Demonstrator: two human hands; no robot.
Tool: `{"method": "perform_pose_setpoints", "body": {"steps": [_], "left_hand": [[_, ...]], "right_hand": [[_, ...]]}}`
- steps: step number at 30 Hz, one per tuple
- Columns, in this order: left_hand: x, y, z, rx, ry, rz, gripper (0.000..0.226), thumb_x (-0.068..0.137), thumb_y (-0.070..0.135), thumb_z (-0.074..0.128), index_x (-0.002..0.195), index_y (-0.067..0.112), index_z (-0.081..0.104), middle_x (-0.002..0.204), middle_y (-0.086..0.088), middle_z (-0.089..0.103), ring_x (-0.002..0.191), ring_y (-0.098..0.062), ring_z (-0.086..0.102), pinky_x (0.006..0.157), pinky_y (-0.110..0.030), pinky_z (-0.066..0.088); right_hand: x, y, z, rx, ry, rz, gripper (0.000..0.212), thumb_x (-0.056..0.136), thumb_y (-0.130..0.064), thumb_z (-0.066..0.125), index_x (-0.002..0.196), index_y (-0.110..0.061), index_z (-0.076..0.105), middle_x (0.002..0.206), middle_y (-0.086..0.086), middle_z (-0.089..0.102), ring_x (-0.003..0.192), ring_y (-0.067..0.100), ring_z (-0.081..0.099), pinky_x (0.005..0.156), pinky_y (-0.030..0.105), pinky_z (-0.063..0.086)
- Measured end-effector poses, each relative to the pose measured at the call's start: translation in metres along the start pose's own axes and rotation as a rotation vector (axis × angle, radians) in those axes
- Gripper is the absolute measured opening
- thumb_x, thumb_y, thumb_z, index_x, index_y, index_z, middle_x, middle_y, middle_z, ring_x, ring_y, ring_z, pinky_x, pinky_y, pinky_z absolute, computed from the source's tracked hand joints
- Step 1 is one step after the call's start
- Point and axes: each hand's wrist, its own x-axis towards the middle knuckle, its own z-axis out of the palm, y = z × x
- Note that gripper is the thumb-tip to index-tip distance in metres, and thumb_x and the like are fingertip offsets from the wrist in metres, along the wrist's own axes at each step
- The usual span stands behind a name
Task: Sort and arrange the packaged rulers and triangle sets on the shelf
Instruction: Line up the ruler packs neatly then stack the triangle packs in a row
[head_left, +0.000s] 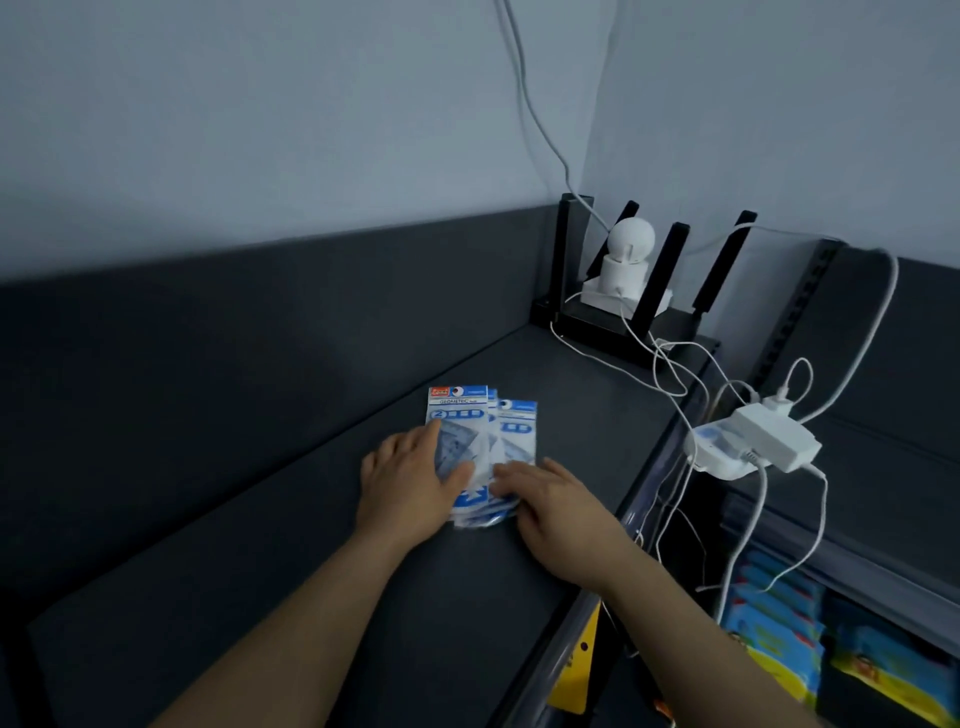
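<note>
A small fanned stack of packaged triangle sets (470, 415) is seen lying flat near the middle of a dark grey shelf (260, 545), the blue-and-white header cards pointing away from the person. The left hand (410, 478) is laid flat on the left part of the stack, fingers straight and spread, nothing being gripped. The right hand (561, 514) is rested against the stack's near right corner, its fingers relaxed and touching the packs' edges rather than curled round them. The packs are fanned so that the right-hand ones stick out past the top one.

Bare shelf surface is left on the left of the stack, up to the dark back panel (208, 338), and beyond the stack towards the corner. That corner is taken up by a black router (613, 327) with upright antennas, on which a white round camera (626, 249) is set. White cables (670, 374) are trailed from it across the shelf's right edge, where a white power adapter (769, 436) is hung. The right hand is close to this edge. Below it, blue and yellow packages (769, 623) are seen on a lower shelf.
</note>
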Motion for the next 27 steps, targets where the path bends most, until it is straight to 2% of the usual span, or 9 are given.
{"method": "perform_pose_setpoints", "body": {"steps": [2, 5, 8, 10, 12, 13, 15, 19, 27], "left_hand": [[-0.001, -0.002, 0.0, -0.024, 0.007, 0.002, 0.065, 0.094, 0.053, 0.041, 0.15, 0.026, 0.022, 0.152, 0.005, 0.034, 0.139, -0.018, 0.027, 0.113, -0.036, 0.019], [-0.005, -0.003, -0.003, -0.092, 0.021, -0.034, 0.059, 0.097, 0.04, 0.042, 0.15, 0.022, 0.023, 0.151, 0.001, 0.036, 0.138, -0.019, 0.03, 0.113, -0.035, 0.02], [-0.005, -0.003, -0.003, -0.129, 0.067, -0.07, 0.055, 0.095, 0.033, 0.045, 0.146, 0.019, 0.031, 0.146, -0.002, 0.042, 0.133, -0.021, 0.036, 0.111, -0.036, 0.026], [-0.005, -0.002, -0.003, -0.132, 0.083, -0.121, 0.065, 0.088, 0.048, 0.05, 0.144, 0.019, 0.034, 0.144, -0.001, 0.044, 0.131, -0.022, 0.038, 0.11, -0.038, 0.028], [-0.007, -0.001, -0.002, -0.056, 0.072, -0.132, 0.083, 0.075, 0.07, 0.054, 0.141, 0.021, 0.036, 0.143, 0.0, 0.044, 0.132, -0.022, 0.037, 0.11, -0.038, 0.026], [-0.007, -0.002, 0.0, -0.01, 0.073, -0.118, 0.086, 0.072, 0.074, 0.054, 0.139, 0.023, 0.037, 0.142, 0.0, 0.044, 0.131, -0.022, 0.037, 0.11, -0.037, 0.025], [-0.005, -0.004, 0.003, -0.004, 0.098, -0.105, 0.081, 0.077, 0.069, 0.053, 0.141, 0.022, 0.035, 0.143, -0.001, 0.044, 0.132, -0.022, 0.037, 0.11, -0.037, 0.025], [-0.002, -0.01, 0.004, -0.046, 0.123, -0.117, 0.064, 0.09, 0.045, 0.053, 0.144, 0.018, 0.034, 0.146, -0.002, 0.043, 0.134, -0.022, 0.038, 0.111, -0.037, 0.028], [-0.021, -0.011, -0.007, -0.051, 0.132, -0.079, 0.043, 0.092, 0.022, 0.049, 0.134, 0.011, 0.047, 0.135, -0.006, 0.052, 0.123, -0.024, 0.049, 0.104, -0.035, 0.036]], "right_hand": [[-0.002, 0.002, 0.002, 0.098, 0.072, 0.021, 0.034, 0.083, -0.012, 0.042, 0.109, -0.022, 0.06, 0.13, -0.005, 0.059, 0.126, 0.009, 0.048, 0.116, 0.031, 0.022], [-0.004, 0.006, 0.003, 0.132, 0.27, 0.203, 0.023, 0.089, -0.012, 0.045, 0.104, -0.018, 0.061, 0.109, -0.006, 0.062, 0.1, 0.012, 0.052, 0.096, 0.031, 0.042], [-0.003, 0.008, 0.005, 0.019, 0.25, 0.259, 0.018, 0.093, -0.02, 0.041, 0.096, -0.018, 0.058, 0.099, -0.004, 0.058, 0.086, 0.009, 0.043, 0.1, 0.038, 0.04], [-0.002, 0.006, 0.004, -0.057, 0.139, 0.224, 0.025, 0.096, -0.03, 0.039, 0.106, -0.019, 0.059, 0.114, -0.003, 0.057, 0.103, 0.013, 0.048, 0.11, 0.04, 0.032], [-0.003, 0.003, 0.001, -0.114, 0.024, 0.203, 0.039, 0.098, -0.04, 0.036, 0.131, -0.023, 0.05, 0.142, -0.004, 0.044, 0.136, 0.016, 0.033, 0.119, 0.037, 0.015], [-0.004, 0.002, 0.0, -0.126, 0.0, 0.199, 0.043, 0.099, -0.043, 0.035, 0.138, -0.025, 0.043, 0.149, -0.005, 0.036, 0.142, 0.016, 0.024, 0.12, 0.036, 0.009], [-0.004, 0.001, -0.001, -0.122, -0.007, 0.211, 0.048, 0.099, -0.046, 0.034, 0.143, -0.027, 0.037, 0.155, -0.006, 0.029, 0.145, 0.015, 0.018, 0.119, 0.034, 0.006], [-0.001, 0.004, 0.0, -0.096, -0.005, 0.259, 0.048, 0.101, -0.044, 0.032, 0.145, -0.026, 0.035, 0.155, -0.008, 0.028, 0.144, 0.01, 0.019, 0.12, 0.034, 0.007], [0.004, 0.007, 0.003, -0.086, 0.054, 0.269, 0.041, 0.103, -0.025, 0.026, 0.138, -0.024, 0.047, 0.15, -0.004, 0.038, 0.137, 0.014, 0.033, 0.118, 0.033, 0.014]]}}
